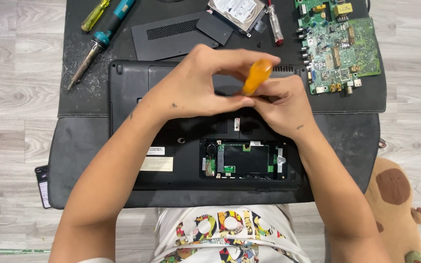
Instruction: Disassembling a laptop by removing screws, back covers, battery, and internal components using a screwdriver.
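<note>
While over upturned black laptop (pixel 171 146) mid-mat (pixel 74 146): right hand (pixel 281 104) grasping orange-handled screwdriver (pixel 257 75), left hand (pixel 200 83) pinching it too.

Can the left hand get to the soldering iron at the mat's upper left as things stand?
Probably yes, once it lets go. The left hand is on the orange-handled screwdriver with the right hand; the soldering iron lies uncovered on the mat, nothing between.
</note>
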